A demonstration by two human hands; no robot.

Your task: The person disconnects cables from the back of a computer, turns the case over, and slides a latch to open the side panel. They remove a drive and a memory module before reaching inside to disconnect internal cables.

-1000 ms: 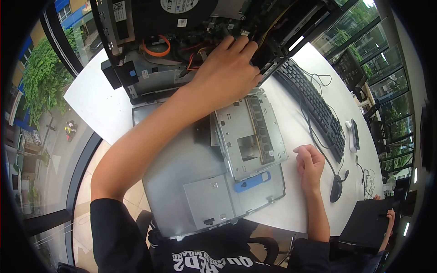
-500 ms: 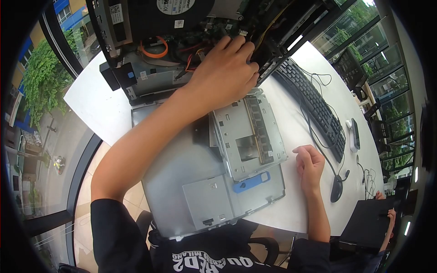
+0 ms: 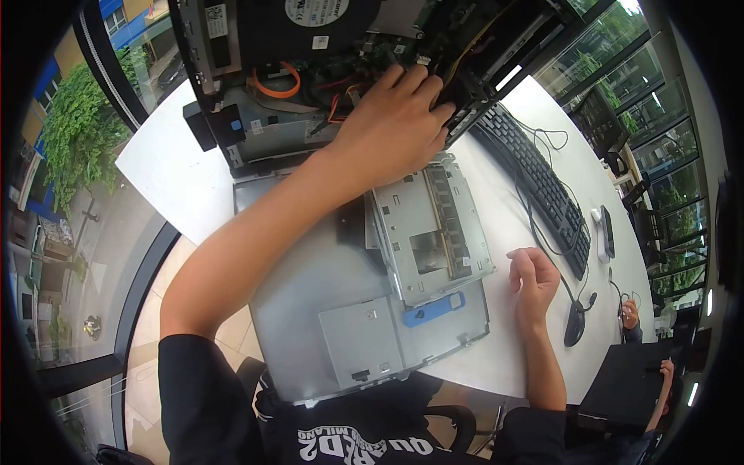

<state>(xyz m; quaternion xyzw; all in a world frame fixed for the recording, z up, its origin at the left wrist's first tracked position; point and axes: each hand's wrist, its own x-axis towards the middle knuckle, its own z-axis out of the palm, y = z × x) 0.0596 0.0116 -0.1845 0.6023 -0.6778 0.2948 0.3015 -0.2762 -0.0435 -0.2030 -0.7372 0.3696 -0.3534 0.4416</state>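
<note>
Open computer case (image 3: 267,141) is at the top of the view, insides facing the person, standing on the white surface (image 3: 504,353). Left hand (image 3: 397,116) is in it, palm down, fingers bent in among the parts near the lower inner edge. Grip: fingers curled, tips hidden (can't tell if they pinch anything). Red-orange wires (image 3: 335,110) run just beside that hand; an orange cable (image 3: 279,94) loops farther left, below a black fan housing (image 3: 267,35).

State of parts: a metal bracket (image 3: 395,229) lies outside the case, so the inside is exposed and the left hand has room to work there. A long dark strip (looks like a memory module) (image 3: 452,225) lies along the bracket. Under the bracket, a wide metal panel (image 3: 291,298) lies flat, near edge toward the person, with a blue latch piece (image 3: 435,310) showing just beyond the bracket.

Right hand (image 3: 535,283) rests on the surface, right of the bracket and apart from it. Grip: narrow, loosely curled, no object visible; can't tell if the fingertips meet.

Farther right: black keyboard (image 3: 535,167), cables, black mouse (image 3: 574,324). At the far right, another person's hand (image 3: 666,369) is at the edge of a dark flat object (image 3: 624,380).
</note>
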